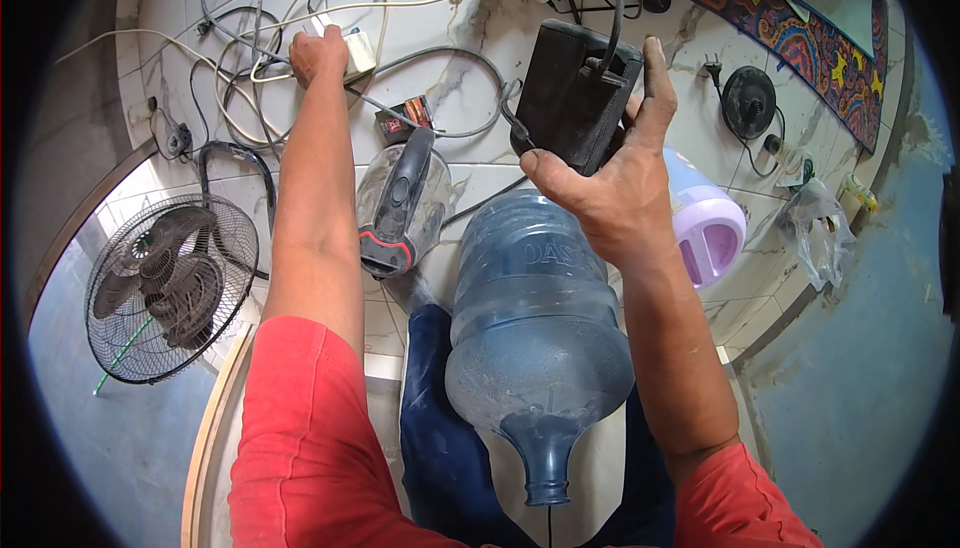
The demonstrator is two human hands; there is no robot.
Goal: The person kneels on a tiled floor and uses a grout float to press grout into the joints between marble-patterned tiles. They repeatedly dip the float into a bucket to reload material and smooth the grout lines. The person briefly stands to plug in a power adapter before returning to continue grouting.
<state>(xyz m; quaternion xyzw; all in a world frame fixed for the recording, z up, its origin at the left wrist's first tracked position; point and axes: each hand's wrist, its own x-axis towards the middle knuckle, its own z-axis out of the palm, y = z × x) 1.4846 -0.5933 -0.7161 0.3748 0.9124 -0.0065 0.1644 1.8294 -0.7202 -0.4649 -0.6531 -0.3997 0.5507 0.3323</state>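
Observation:
My right hand [625, 193] holds up a black box-shaped device [570, 93], thumb along its lower edge and fingers round its right side. A dark cable [618, 13] loops over its top. My left hand [320, 56] reaches far forward, its fingers curled over a white extension socket [360, 53] amid tangled cables; the fingertips are partly hidden. Below the device lies a large bluish clear water bottle [540, 328], its neck toward me between my legs. Left of it is a clear kettle-like jug [405, 203] with a dark grey handle.
A black wire-caged fan [170, 288] is at the left. To the right are a lilac-lidded container [712, 238], a round black base with a cord [748, 103] and a plastic bag [820, 233]. A small dark box [400, 120] lies beyond the jug; a patterned cloth [770, 28] lies far right.

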